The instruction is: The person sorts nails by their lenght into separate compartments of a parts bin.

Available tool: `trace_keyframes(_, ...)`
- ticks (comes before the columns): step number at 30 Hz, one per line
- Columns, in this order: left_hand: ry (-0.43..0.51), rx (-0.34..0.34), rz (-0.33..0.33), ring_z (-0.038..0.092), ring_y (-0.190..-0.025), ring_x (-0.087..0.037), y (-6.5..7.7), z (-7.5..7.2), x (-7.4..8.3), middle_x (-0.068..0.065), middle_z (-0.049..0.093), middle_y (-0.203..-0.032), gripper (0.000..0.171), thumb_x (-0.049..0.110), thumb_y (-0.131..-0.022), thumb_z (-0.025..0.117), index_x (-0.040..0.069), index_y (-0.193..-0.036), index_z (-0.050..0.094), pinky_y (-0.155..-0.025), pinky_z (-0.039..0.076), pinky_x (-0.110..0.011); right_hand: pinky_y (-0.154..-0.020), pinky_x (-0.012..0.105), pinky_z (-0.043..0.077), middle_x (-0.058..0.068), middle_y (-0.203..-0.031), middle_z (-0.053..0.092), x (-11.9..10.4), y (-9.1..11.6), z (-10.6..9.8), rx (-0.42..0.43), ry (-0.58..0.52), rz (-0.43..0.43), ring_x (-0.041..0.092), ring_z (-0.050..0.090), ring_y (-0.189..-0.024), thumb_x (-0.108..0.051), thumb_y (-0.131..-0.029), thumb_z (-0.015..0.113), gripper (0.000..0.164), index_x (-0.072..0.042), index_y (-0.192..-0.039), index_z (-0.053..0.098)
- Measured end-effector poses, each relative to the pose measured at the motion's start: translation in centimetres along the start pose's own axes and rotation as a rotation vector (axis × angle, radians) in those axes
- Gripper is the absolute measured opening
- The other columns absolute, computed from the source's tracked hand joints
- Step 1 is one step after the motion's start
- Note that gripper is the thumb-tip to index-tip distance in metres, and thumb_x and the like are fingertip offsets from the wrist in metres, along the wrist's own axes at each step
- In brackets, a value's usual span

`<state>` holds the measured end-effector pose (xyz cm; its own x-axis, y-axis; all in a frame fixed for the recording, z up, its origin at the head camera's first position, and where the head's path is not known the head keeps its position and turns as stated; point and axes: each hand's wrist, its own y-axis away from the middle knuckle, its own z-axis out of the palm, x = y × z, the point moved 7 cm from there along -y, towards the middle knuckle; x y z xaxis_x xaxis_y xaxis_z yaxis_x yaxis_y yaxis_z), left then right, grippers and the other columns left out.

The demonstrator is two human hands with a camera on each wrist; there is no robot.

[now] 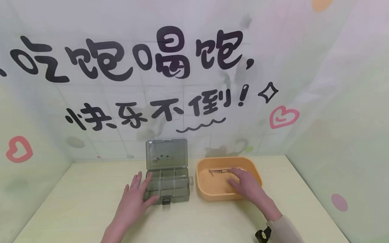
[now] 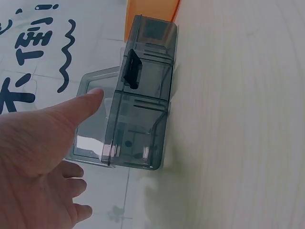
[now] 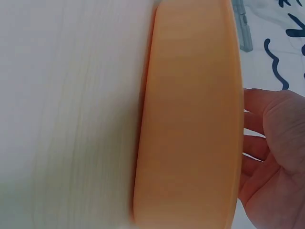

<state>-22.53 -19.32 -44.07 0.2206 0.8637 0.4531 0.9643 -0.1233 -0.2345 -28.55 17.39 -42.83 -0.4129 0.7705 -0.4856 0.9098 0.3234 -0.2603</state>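
A grey see-through compartment box (image 1: 166, 185) stands on the table with its lid (image 1: 166, 154) raised against the wall. Spread over its left side is my left hand (image 1: 133, 199), fingers mostly straight and the thumb by the front left corner. No object shows in its grasp. My right hand (image 1: 247, 185) reaches over the front right of an orange tray (image 1: 212, 195), thumb and fingers apart. Its fingertips overlap several thin, reddish-brown metallic pieces (image 1: 216, 171) at the back of the tray. In the right wrist view the tray wall (image 3: 190, 114) hides the fingertips.
Behind the box and tray rises a white printed wall sheet (image 1: 170, 98) with black lettering, and similar panels flank the table. The box's black front latch (image 1: 166, 201) hangs open. Pale wood-grain tabletop (image 1: 194, 222) extends in front of both containers.
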Motion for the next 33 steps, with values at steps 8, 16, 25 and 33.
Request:
trace_keyframes(8, 0.167, -0.069, -0.103, 0.054, -0.122, -0.057, 0.0, 1.0, -2.0, -0.036, 0.017, -0.162, 0.095, 0.037, -0.089, 0.081, 0.006, -0.161, 0.029, -0.075, 0.061, -0.053, -0.098, 0.055, 0.054, 0.019, -0.124, 0.07, 1.1, -1.6, 0.4, -0.036, -0.025, 0.012, 0.04, 0.065, -0.115, -0.008, -0.096, 0.073, 0.031, 0.004, -0.124, 0.07)
trace_keyframes(16, 0.266, -0.043, -0.091, 0.036, -0.138, -0.058, 0.5, 1.5, -2.8, -0.037, 0.029, -0.157, 0.086, 0.034, -0.093, 0.077, -0.001, -0.158, 0.033, -0.108, 0.036, -0.072, -0.081, 0.046, 0.06, 0.019, -0.109, 0.074, 2.0, -2.9, 0.6, -0.055, -0.083, -0.008, 0.031, 0.069, -0.092, -0.002, -0.094, 0.072, 0.027, 0.008, -0.119, 0.071)
trace_keyframes(25, 0.425, -0.072, -0.149, 0.051, -0.128, -0.055, 0.8, 2.3, -3.7, -0.036, 0.039, -0.151, 0.075, 0.025, -0.099, 0.072, 0.003, -0.159, 0.033, -0.102, 0.051, -0.058, -0.071, 0.034, 0.057, 0.009, -0.093, 0.075, 3.2, -3.4, 1.4, -0.063, -0.073, -0.034, 0.016, 0.063, -0.078, 0.0, -0.09, 0.075, 0.01, 0.003, -0.1, 0.077)
trace_keyframes(33, 0.493, -0.091, -0.177, 0.051, -0.128, -0.055, 0.8, 2.6, -4.4, -0.037, 0.035, -0.154, 0.073, 0.023, -0.099, 0.071, 0.008, -0.16, 0.033, -0.1, 0.053, -0.054, -0.077, 0.036, 0.058, 0.004, -0.091, 0.074, 3.6, -4.8, 3.0, -0.135, -0.064, 0.004, 0.013, 0.061, -0.079, -0.002, -0.09, 0.075, 0.009, -0.001, -0.098, 0.079)
